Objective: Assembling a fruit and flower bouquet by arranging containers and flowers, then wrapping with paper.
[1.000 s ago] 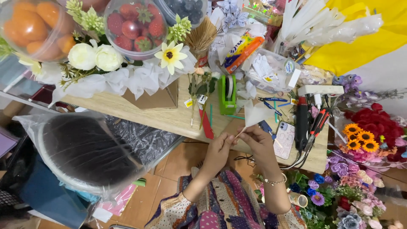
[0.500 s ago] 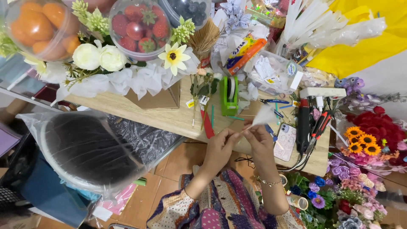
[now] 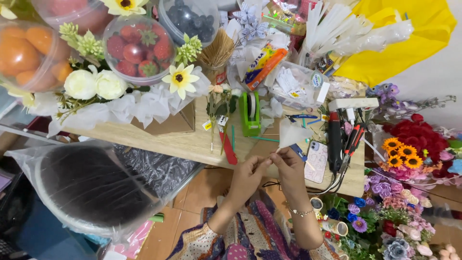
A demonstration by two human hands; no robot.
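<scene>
My left hand [image 3: 248, 174] and my right hand [image 3: 289, 166] meet at the near edge of a wooden table [image 3: 187, 144]. Together they pinch a thin stick topped with a white paper-like petal [image 3: 292, 134], which stands up just above my right fingers. A gold bracelet circles my right wrist. A green tape dispenser [image 3: 250, 114] sits on the table just beyond my hands, with a small flower sprig [image 3: 219, 103] and a red-handled tool [image 3: 228, 148] to its left. A phone [image 3: 317, 162] lies right of my right hand.
Clear bowls of strawberries [image 3: 137, 48] and oranges [image 3: 29, 55] with white flowers fill the far left. A glue gun [image 3: 334, 142], pliers and a power strip [image 3: 353, 103] lie at the right. Artificial flowers [image 3: 404, 154] crowd the right side. A plastic-wrapped round stool [image 3: 86, 185] stands at lower left.
My hands have stayed together at the table edge, working the stick and petal slightly. The view has shifted a little; nothing else moved.
</scene>
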